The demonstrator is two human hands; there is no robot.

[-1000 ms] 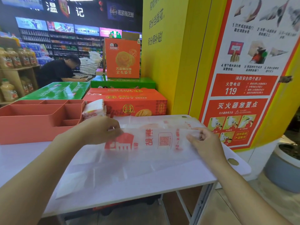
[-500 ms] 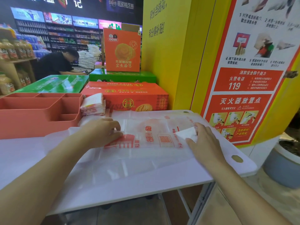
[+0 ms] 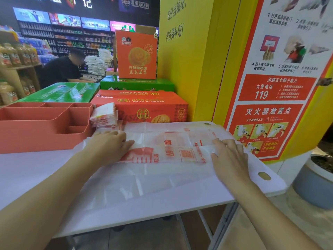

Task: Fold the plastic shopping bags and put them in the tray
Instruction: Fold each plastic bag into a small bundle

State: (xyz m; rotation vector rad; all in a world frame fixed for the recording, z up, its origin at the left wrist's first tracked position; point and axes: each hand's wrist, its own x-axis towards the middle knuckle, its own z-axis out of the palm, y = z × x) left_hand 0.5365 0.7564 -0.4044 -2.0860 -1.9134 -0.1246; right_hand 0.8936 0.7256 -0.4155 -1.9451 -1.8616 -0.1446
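Both hands have come down since 1 second ago, when they held the bag's printed layer lifted off the table; that layer now lies flattened as a long strip across the plastic shopping bag point(image 3: 171, 154). On the strip's left end the left hand point(image 3: 110, 147) rests palm down, its fingers straight and pointing right, pressing the film onto the white table point(image 3: 36, 174). At the right end, the right hand point(image 3: 228, 157) also lies palm down and holds nothing, with relaxed fingers spread over the folded edge and the thumb against the film. The translucent bag, with red print and a QR code facing up, is spread over the middle of the table between the 2 hands, and plain film reaches toward the near edge. To the left stands the red compartmented tray point(image 3: 45, 134), with no bag visible in its compartments. Just beside its right wall sits a stack of folded bags point(image 3: 104, 116). Behind the table are an orange-red carton point(image 3: 144, 105), green cartons point(image 3: 59, 92) and an upright orange box point(image 3: 137, 55). A fire-safety poster point(image 3: 270, 87) covers the wall at right, and a person in dark clothes point(image 3: 61, 71) bends over far back.
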